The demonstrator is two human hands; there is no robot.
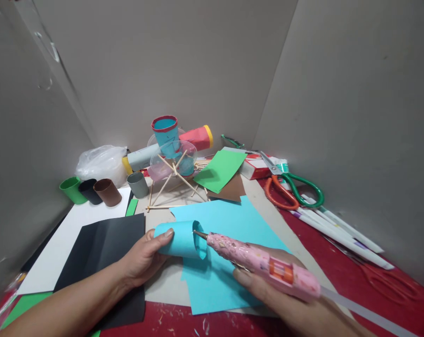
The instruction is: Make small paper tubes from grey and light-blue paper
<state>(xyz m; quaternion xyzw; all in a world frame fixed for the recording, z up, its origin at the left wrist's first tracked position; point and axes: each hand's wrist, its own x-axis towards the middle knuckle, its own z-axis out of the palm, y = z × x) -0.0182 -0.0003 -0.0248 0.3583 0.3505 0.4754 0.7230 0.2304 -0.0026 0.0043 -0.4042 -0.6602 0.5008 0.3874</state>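
My left hand (150,255) is closed round a light-blue paper tube (178,238), thumb on top, the tube lying sideways with its open end to the right. In my right hand (268,285) is a pink hot glue gun (257,260), gripped from below, a clear glue stick (364,310) sticking out of its back. The gun's metal nozzle is at the rim of the tube's open end; whether it touches the paper I cannot tell. Beneath both hands lies a light-blue sheet of paper (229,290) with a cut edge.
Behind stands a stick-and-plastic wheel (174,171) carrying paper cups. Small paper tubes (108,192) are at the left, near black paper (102,248). Green paper (221,169) lies behind the blue sheet. Large scissors (292,185) and several white markers (345,234) lie right. Grey walls enclose the table.
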